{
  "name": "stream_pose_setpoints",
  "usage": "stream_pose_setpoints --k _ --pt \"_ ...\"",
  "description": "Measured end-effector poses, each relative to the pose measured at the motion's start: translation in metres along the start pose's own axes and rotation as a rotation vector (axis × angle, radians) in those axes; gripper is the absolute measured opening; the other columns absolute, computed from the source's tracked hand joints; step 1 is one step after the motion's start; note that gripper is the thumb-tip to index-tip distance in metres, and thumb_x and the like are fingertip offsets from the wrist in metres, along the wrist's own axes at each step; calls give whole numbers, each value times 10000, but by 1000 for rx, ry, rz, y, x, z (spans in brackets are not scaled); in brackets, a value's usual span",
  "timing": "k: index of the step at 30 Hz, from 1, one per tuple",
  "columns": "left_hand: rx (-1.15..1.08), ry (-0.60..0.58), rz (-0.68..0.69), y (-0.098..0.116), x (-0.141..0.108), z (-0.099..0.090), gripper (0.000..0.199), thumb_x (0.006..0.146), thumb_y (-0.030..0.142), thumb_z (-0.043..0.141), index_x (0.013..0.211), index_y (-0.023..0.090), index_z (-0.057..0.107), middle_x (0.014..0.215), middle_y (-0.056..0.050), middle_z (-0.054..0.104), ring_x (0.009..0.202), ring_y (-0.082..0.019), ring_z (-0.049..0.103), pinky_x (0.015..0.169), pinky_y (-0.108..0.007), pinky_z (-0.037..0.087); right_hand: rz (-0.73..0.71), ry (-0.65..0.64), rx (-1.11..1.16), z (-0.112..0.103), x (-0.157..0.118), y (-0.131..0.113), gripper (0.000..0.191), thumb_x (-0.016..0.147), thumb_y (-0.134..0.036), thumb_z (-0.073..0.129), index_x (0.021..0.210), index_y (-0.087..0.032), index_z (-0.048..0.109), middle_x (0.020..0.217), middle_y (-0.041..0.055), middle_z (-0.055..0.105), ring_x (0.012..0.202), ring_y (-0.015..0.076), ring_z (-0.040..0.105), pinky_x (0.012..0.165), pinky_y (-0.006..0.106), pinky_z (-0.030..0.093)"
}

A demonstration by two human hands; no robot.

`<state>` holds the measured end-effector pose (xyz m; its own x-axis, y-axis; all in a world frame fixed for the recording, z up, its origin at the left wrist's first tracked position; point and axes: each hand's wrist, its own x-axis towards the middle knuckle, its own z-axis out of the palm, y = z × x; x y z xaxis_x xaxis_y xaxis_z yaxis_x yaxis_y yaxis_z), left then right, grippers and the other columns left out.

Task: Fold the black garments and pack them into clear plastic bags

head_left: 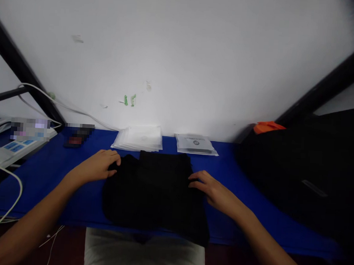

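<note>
A black garment [158,191] lies partly folded on the blue table, its lower right corner hanging over the front edge. Its exact kind is hard to make out in the dark cloth. At its upper left side my left hand [103,164] has fingers and thumb closed around the fabric's edge. My right hand [209,188] grips the opposite side with bent fingers; its thumb is hidden. Just behind the garment sit a stack of clear plastic bags [139,138] and one flat packaged item [196,144] with a round dark logo.
A large heap of black cloth [294,175] covers the right end of the blue table [79,198], with an orange piece [269,127] behind it. White cables [20,191] and a white box [23,149] occupy the left. A wall stands behind.
</note>
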<state>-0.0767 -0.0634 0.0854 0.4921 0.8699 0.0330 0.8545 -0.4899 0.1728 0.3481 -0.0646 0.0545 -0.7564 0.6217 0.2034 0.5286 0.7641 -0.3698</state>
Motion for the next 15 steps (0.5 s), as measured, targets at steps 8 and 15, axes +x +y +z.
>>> stream_pose_setpoints --k 8,15 --pt "-1 119 237 66 14 9 329 871 219 565 1200 215 563 1229 -91 588 1133 -259 543 969 -400 412 29 -11 15 -6 11 -13 270 929 -182 488 1173 -189 605 1167 126 622 1102 241 579 944 434 504" --pt "-196 -122 233 60 34 26 282 842 332 687 1094 220 623 1159 -61 636 1074 -251 587 930 -371 427 108 -149 -71 0 14 -16 471 833 -280 664 1275 -159 557 1304 158 564 1207 296 527 1022 491 443"
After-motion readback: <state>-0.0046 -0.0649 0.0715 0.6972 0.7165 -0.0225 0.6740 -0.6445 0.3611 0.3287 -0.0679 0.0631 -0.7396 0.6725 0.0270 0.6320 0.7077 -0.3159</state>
